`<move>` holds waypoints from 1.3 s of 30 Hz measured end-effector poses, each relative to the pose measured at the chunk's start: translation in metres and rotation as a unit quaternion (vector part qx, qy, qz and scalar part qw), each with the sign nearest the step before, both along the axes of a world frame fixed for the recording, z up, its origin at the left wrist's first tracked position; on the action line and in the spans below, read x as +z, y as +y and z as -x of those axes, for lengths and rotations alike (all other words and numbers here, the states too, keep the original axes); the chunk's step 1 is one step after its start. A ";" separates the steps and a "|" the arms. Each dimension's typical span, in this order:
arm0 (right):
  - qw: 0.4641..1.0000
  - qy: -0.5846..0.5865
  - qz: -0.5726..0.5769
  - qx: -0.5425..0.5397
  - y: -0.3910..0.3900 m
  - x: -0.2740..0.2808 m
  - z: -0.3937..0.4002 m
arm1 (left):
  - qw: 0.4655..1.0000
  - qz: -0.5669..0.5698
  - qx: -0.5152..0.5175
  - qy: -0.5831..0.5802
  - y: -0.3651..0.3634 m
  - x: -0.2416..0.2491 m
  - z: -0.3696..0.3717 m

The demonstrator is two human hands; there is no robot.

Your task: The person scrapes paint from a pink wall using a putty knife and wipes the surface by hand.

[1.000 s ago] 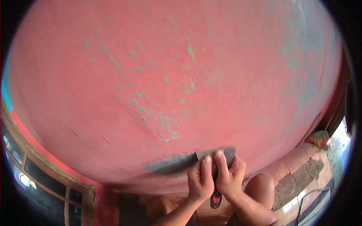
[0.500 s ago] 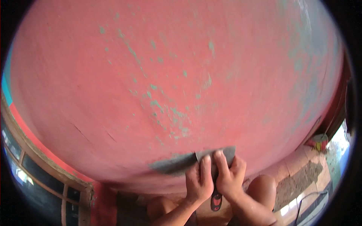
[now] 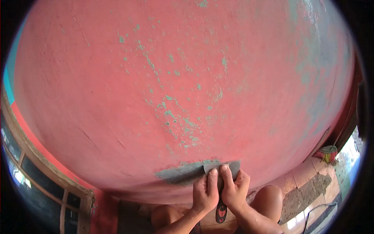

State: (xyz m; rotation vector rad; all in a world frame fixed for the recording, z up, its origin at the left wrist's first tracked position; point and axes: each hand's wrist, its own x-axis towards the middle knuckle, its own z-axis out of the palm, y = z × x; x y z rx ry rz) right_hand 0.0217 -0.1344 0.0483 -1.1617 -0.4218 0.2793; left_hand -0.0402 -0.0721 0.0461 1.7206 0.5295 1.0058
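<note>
A wide scraper with a flat grey metal blade [image 3: 234, 167] and a black-and-red handle [image 3: 221, 213] is held in both my hands. My left hand [image 3: 205, 192] is closed on its left side, thumb pressed on the blade. On the other side my right hand [image 3: 236, 191] grips it the same way, the two thumbs close together. The blade lies against the lower part of a red-pink painted wall [image 3: 117, 97]. Directly left of the blade is a bare grey patch [image 3: 181, 174] with a ragged upper edge. Green specks [image 3: 169, 113] show through the paint above.
A framed glass window or door [image 3: 43, 175] stands at lower left. My bent knees flank my forearms. On the tiled floor to the right lie a dirt-covered strip [image 3: 307, 195] and a dark cable [image 3: 311, 210]. A broom with colourful bristles [image 3: 328, 153] is near the doorway.
The scraper and both hands sit slightly lower in view, still gripped alike. More of the grey patch shows along its top, beside the blade. The wall marks have shifted down with the view.
</note>
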 end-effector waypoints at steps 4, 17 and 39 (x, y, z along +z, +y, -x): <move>0.999 -0.022 0.016 0.039 -0.001 0.025 -0.005 | 0.999 0.048 0.010 -0.007 0.001 0.001 0.004; 0.998 -0.062 0.019 0.003 0.007 0.012 0.006 | 0.997 -0.055 0.032 -0.040 0.006 -0.005 0.003; 0.993 -0.077 0.087 0.034 0.013 0.034 0.016 | 0.997 0.058 0.024 -0.052 0.012 0.014 0.024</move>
